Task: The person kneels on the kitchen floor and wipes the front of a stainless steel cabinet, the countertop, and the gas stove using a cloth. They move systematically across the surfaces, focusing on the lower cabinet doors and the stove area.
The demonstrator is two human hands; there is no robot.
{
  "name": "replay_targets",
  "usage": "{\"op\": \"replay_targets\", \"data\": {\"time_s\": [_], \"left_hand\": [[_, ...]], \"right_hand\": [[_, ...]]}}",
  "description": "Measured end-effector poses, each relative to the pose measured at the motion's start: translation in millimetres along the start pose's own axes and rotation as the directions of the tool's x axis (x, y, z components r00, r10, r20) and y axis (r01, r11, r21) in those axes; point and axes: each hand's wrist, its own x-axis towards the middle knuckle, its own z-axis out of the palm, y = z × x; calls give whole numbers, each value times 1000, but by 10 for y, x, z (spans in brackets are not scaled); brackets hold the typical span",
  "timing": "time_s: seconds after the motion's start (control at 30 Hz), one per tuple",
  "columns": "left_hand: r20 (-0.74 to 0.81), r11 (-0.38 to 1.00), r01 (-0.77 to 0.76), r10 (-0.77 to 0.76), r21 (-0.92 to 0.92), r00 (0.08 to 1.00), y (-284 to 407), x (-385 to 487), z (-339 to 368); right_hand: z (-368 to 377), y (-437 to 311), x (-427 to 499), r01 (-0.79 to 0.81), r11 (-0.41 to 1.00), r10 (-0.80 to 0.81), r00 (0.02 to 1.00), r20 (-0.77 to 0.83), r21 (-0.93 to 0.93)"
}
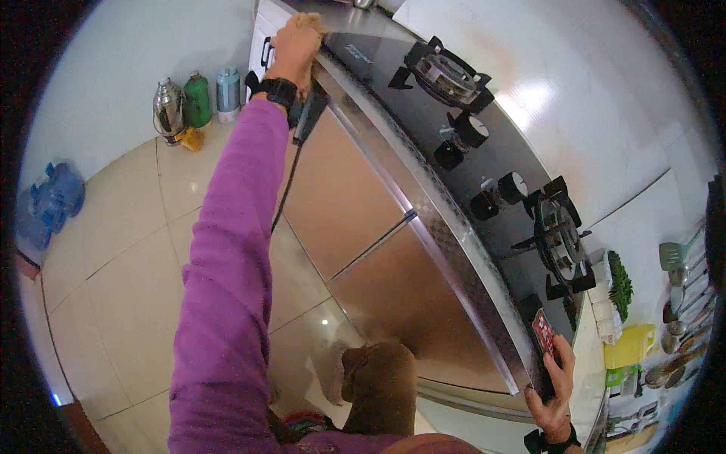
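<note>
My left hand (295,54), with a black watch at the wrist, holds a tan cloth (307,24) against the far left corner of the black gas cooktop (385,93). My right hand (556,383) rests at the cooktop's near right corner, thumb and fingers apart, beside a small red packet or sticker (543,331); whether it touches the hand is unclear. Two burners with black pan supports, a far one (451,74) and a near one (560,238), stand on the glass. Between them lie two control knobs (512,188). Below the metal front edge are copper-coloured cabinet doors (420,301).
A steel vacuum flask (169,108), a green bottle (197,99) and a blue container (228,93) stand by the wall. Blue plastic bags (57,196) lie at far left. A yellow container (629,346) and hanging utensils (675,278) are at right. A black cord (288,187) hangs down.
</note>
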Motion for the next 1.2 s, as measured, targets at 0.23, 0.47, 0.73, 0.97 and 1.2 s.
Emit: {"op": "replay_targets", "data": {"time_s": [0.23, 0.47, 0.73, 0.97, 1.2], "left_hand": [[-49, 947, 138, -159, -289, 986, -71, 48, -27], [-8, 862, 144, -169, -486, 986, 778, -572, -604], [167, 767, 325, -280, -554, 945, 2172, -1579, -1452], [86, 724, 193, -182, -663, 979, 3291, -2375, -2007], [207, 601, 442, -421, -666, 883, 3615, -2543, -2094]], "right_hand": [[-11, 23, 8, 27, 999, -27, 1000, 14, -34], [17, 15, 15, 30, 999, -31, 999, -36, -29], [49, 6, 3, 98, 994, -103, 990, -94, -58], [73, -17, -16, 108, 992, -117, 984, -137, -71], [82, -23, -42, 87, 996, -91, 988, -124, -35]]}}
